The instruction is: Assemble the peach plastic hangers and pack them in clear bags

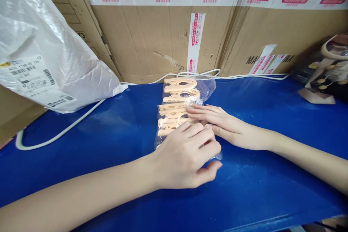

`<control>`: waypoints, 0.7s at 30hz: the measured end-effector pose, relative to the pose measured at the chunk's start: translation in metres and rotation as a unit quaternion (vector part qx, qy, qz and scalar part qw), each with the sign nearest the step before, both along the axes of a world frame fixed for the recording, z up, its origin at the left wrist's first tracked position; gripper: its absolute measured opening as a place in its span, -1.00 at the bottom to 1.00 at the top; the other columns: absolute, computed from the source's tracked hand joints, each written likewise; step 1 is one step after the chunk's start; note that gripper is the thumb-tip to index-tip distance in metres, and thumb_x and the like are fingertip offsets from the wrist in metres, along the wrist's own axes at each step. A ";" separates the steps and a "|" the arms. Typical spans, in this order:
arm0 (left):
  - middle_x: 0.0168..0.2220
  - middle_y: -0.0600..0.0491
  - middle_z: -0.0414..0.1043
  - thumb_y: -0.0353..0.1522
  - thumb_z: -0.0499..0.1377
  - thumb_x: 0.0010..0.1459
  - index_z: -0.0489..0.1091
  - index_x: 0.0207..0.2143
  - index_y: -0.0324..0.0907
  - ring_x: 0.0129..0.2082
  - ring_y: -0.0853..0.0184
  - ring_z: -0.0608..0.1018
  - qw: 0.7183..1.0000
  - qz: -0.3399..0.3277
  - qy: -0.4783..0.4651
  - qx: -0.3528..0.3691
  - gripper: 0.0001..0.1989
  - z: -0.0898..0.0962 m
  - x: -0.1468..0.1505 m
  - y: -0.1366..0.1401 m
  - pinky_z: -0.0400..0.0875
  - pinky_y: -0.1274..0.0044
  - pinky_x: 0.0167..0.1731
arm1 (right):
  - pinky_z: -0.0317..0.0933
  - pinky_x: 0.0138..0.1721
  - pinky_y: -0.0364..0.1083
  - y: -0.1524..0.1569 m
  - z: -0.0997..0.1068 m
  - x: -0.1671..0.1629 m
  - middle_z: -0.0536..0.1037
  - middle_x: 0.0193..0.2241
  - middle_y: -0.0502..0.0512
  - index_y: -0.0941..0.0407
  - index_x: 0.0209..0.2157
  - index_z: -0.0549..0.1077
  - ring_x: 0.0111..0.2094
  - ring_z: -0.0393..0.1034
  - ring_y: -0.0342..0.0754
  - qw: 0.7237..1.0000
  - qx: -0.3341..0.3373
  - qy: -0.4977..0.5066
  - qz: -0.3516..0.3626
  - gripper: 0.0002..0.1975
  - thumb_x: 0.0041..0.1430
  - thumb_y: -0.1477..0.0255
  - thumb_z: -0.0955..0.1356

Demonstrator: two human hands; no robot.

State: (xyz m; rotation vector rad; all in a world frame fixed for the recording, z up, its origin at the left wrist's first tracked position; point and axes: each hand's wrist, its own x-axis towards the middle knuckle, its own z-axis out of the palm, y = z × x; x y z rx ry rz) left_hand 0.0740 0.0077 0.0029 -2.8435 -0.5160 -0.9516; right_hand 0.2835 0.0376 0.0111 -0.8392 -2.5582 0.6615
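Two clear plastic bags of peach-coloured plastic pieces lie in line on the blue table. The pieces have oval loops and look like large clothes pegs or folded hangers; I cannot tell which. The far bag (pixel 208 86) lies just beyond my fingers. My left hand (pixel 190 154) covers much of the near bag (pixel 171 119), its fingers curled over the plastic and its thumb apart. My right hand (pixel 223 123) rests across that bag's right side, fingers stretched out and close together. The left fingertips are close to the right hand, and the bag's near end is partly hidden.
Cardboard boxes (pixel 152 36) with printed tape stand along the back. A white parcel bag (pixel 67 58) with a label leans at the left. A white cable (pixel 62 134) runs along the table (pixel 258 195). Dark items with a light strap (pixel 317 96) sit at the right.
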 end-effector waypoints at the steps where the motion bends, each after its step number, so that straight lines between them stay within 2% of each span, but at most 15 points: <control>1: -0.32 0.00 0.45 -0.26 0.14 0.22 0.39 -0.35 -0.23 -0.26 0.26 0.46 1.000 0.008 0.010 0.010 -0.80 -0.001 0.000 0.000 0.38 0.42 -0.18 | -0.24 0.35 0.17 0.001 0.001 0.000 0.12 0.34 -0.01 -0.05 0.30 0.17 0.36 -0.11 -0.02 1.000 -0.019 0.021 -0.005 -0.54 0.42 0.29 0.14; 3: -0.31 -0.02 0.44 -0.23 0.15 0.22 0.38 -0.29 -0.25 -0.26 0.24 0.45 0.999 0.025 0.031 0.028 -0.77 -0.003 0.001 0.001 0.37 0.42 -0.21 | -0.16 0.33 0.16 0.002 0.002 0.001 0.18 0.31 0.00 -0.06 0.28 0.21 0.34 -0.01 -0.02 0.996 -0.065 0.061 -0.017 -0.56 0.42 0.28 0.15; 5: -0.33 0.01 0.43 -0.32 0.11 0.25 0.37 -0.27 -0.23 -0.29 0.26 0.45 0.996 0.040 0.054 0.052 -0.85 -0.004 0.001 0.001 0.36 0.45 -0.28 | -0.07 0.31 0.14 0.003 0.002 0.001 0.27 0.27 0.01 -0.06 0.23 0.29 0.30 0.09 -0.01 0.989 -0.105 0.099 -0.035 -0.58 0.39 0.26 0.18; 7: -0.36 0.05 0.40 -0.42 0.08 0.25 0.36 -0.28 -0.20 -0.33 0.29 0.44 0.993 0.044 0.073 0.078 -0.92 -0.005 0.001 0.001 0.33 0.47 -0.36 | 0.08 0.24 0.10 0.003 0.003 0.001 0.43 0.14 0.04 -0.02 0.13 0.41 0.20 0.26 0.01 0.982 -0.108 0.135 -0.077 -0.63 0.36 0.23 0.23; 9: -0.40 0.08 0.38 -0.46 0.07 0.24 0.35 -0.29 -0.19 -0.36 0.30 0.43 0.992 0.039 0.081 0.091 -0.92 -0.004 0.000 0.001 0.30 0.49 -0.41 | 0.27 0.04 0.03 0.003 0.005 0.002 0.59 -0.12 0.06 0.05 -0.13 0.53 -0.04 0.44 0.02 0.974 -0.070 0.150 -0.152 -0.71 0.31 0.19 0.28; 10: -0.41 0.09 0.37 -0.47 0.07 0.24 0.35 -0.30 -0.19 -0.37 0.31 0.42 0.992 0.037 0.075 0.091 -0.92 -0.003 0.000 0.000 0.29 0.50 -0.43 | 0.31 -0.09 -0.01 0.002 0.006 0.002 0.60 -0.27 0.05 0.08 -0.30 0.54 -0.19 0.47 0.00 0.970 -0.052 0.143 -0.190 -0.70 0.29 0.17 0.29; 12: -0.43 0.11 0.37 -0.49 0.06 0.24 0.36 -0.32 -0.20 -0.38 0.34 0.42 0.995 0.039 0.038 0.088 -0.89 0.000 -0.001 -0.001 0.28 0.51 -0.43 | 0.29 -0.35 -0.08 0.002 0.007 0.003 0.54 -0.52 0.03 0.11 -0.55 0.46 -0.46 0.41 -0.08 0.964 -0.064 0.110 -0.233 -0.57 0.26 0.12 0.30; 15: -0.47 0.12 0.36 -0.51 0.06 0.23 0.37 -0.38 -0.20 -0.45 0.39 0.37 0.992 0.041 -0.049 0.106 -0.85 0.004 -0.002 -0.002 0.25 0.53 -0.46 | 0.18 -0.57 -0.14 -0.002 0.007 0.000 0.45 -0.68 0.01 0.11 -0.63 0.43 -0.66 0.25 -0.16 0.952 -0.206 0.100 -0.202 -0.46 0.28 0.06 0.25; 17: -0.53 0.14 0.33 -0.53 0.07 0.21 0.39 -0.41 -0.19 -0.50 0.41 0.34 0.989 0.016 -0.084 0.119 -0.82 0.006 -0.002 -0.003 0.25 0.54 -0.47 | 0.13 -0.66 -0.17 -0.007 0.006 -0.004 0.43 -0.71 0.01 0.12 -0.62 0.44 -0.71 0.22 -0.18 0.926 -0.316 0.139 -0.155 -0.43 0.29 0.02 0.21; 19: -0.56 0.16 0.30 -0.54 0.12 0.16 0.40 -0.44 -0.17 -0.52 0.43 0.32 0.987 -0.038 -0.092 0.129 -0.83 0.006 -0.002 -0.004 0.26 0.56 -0.49 | 0.16 -0.67 -0.19 -0.013 0.007 -0.009 0.52 -0.62 0.05 0.12 -0.51 0.50 -0.66 0.31 -0.16 0.884 -0.413 0.184 -0.118 -0.45 0.29 0.01 0.20; 21: -0.58 0.17 0.30 -0.54 0.17 0.06 0.42 -0.50 -0.13 -0.54 0.43 0.31 0.981 -0.095 -0.098 0.137 -0.84 0.004 -0.002 -0.006 0.23 0.56 -0.58 | 0.29 -0.60 -0.17 -0.019 0.008 -0.012 0.61 -0.43 0.09 0.10 -0.29 0.55 -0.54 0.44 -0.10 0.844 -0.475 0.225 -0.109 -0.55 0.27 0.03 0.24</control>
